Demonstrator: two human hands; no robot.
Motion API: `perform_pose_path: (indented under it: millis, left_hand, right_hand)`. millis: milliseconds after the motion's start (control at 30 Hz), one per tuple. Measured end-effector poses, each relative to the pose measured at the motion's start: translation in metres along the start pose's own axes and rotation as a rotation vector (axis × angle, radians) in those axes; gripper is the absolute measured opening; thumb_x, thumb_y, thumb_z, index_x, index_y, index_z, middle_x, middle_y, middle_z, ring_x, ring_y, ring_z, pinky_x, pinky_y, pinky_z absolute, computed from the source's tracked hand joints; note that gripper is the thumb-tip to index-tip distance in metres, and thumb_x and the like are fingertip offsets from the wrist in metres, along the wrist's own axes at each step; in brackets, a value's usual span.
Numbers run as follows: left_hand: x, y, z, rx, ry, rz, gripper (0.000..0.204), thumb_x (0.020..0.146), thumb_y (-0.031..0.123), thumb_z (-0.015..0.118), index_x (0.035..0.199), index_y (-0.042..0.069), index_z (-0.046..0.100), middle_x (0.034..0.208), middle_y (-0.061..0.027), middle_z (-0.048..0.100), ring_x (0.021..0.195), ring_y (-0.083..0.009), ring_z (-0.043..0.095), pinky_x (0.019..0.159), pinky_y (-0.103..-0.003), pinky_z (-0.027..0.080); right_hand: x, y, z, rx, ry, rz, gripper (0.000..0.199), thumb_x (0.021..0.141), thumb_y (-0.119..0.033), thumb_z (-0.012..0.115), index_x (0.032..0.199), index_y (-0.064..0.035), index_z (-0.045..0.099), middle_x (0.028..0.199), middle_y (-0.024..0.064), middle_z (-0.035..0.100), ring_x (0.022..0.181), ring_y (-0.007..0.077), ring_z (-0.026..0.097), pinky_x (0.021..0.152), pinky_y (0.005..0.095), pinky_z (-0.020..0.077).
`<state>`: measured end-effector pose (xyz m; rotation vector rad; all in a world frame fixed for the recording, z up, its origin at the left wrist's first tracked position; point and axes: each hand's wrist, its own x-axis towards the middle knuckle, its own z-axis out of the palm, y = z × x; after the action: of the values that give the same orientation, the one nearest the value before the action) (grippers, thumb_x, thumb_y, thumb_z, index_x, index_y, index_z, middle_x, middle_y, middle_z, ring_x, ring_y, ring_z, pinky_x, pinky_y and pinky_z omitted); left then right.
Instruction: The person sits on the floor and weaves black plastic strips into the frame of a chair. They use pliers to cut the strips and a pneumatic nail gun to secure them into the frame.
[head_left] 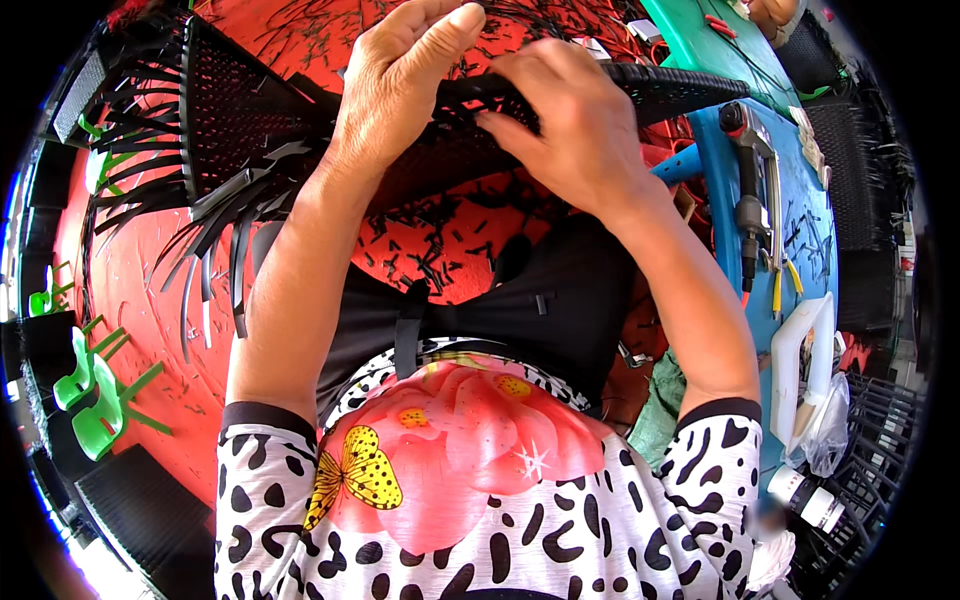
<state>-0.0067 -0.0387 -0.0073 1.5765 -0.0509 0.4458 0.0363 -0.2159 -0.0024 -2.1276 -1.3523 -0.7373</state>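
Observation:
A black woven piece (235,115) made of flat strips stretches across the view in front of me, above my lap. Loose strip ends (240,225) fan out from its left side and hang down. My right hand (580,125) curls its fingers round the piece's upper edge, thumb on the near side, slightly blurred. My left hand (398,75) is raised over the middle of the piece, thumb and fingers drawn together toward the top of the picture. Whatever lies between those fingertips is too hard to see.
Black strip offcuts (435,265) litter the red floor (180,310). To the right, a blue table (715,170) bears a power tool (748,190) and yellow-handled pliers (785,285). Green chairs (97,400) stand at left. Another person's hand (772,15) shows near a green table (690,45).

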Motion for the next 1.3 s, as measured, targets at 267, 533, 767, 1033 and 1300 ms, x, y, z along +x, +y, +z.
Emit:
perform_pose_path:
  millis: [267, 533, 767, 1033, 1300]
  left_hand:
    - [0.002, 0.001, -0.005, 0.105, 0.017, 0.087, 0.028, 0.094, 0.016, 0.061, 0.112, -0.006, 0.063, 0.098, -0.0039, 0.067, 0.092, -0.0088, 0.06, 0.083, -0.023, 0.047]
    - [-0.009, 0.0, 0.006, 1.089, -0.269, 0.244, 0.013, 0.081, 0.014, 0.066, 0.084, 0.002, 0.063, 0.076, -0.0175, 0.065, 0.076, -0.0386, 0.064, 0.066, -0.048, 0.05]
    - [-0.018, -0.006, 0.008, 1.111, -0.17, 0.372, 0.022, 0.078, 0.021, 0.072, 0.087, 0.004, 0.062, 0.08, -0.0132, 0.065, 0.077, -0.0348, 0.065, 0.066, -0.046, 0.05]
    - [-0.023, -0.009, 0.013, 1.125, -0.113, 0.393, 0.026, 0.078, 0.026, 0.073, 0.087, 0.004, 0.063, 0.078, -0.0109, 0.064, 0.075, -0.0316, 0.065, 0.065, -0.043, 0.051]
    - [-0.022, -0.008, 0.009, 1.177, -0.069, 0.401, 0.027, 0.08, 0.026, 0.071, 0.09, 0.003, 0.063, 0.08, -0.01, 0.064, 0.078, -0.0301, 0.065, 0.067, -0.042, 0.052]
  right_hand:
    - [0.008, 0.016, 0.01, 0.358, -0.032, 0.071, 0.02, 0.071, -0.011, 0.076, 0.087, -0.0022, 0.067, 0.09, 0.0096, 0.065, 0.087, 0.0284, 0.064, 0.076, 0.0367, 0.0517]
    - [0.004, 0.023, 0.005, 0.576, -0.024, 0.152, 0.018, 0.083, -0.012, 0.074, 0.081, 0.0011, 0.062, 0.078, 0.0078, 0.063, 0.064, 0.015, 0.056, 0.059, 0.029, 0.0453]
    - [0.014, -0.007, 0.013, 0.812, 0.131, 0.563, 0.033, 0.095, -0.018, 0.063, 0.067, -0.0017, 0.055, 0.061, 0.0004, 0.06, 0.054, 0.0056, 0.051, 0.05, 0.024, 0.0397]
    - [0.031, 0.008, -0.003, 0.764, -0.051, 0.526, 0.02, 0.093, -0.011, 0.059, 0.076, 0.0, 0.059, 0.073, 0.009, 0.064, 0.064, 0.0111, 0.055, 0.061, 0.0242, 0.0438]
    - [0.056, -0.001, 0.014, 0.657, 0.035, 0.519, 0.031, 0.096, -0.015, 0.054, 0.068, -0.0007, 0.055, 0.063, 0.0053, 0.058, 0.057, 0.0108, 0.052, 0.054, 0.026, 0.0421]
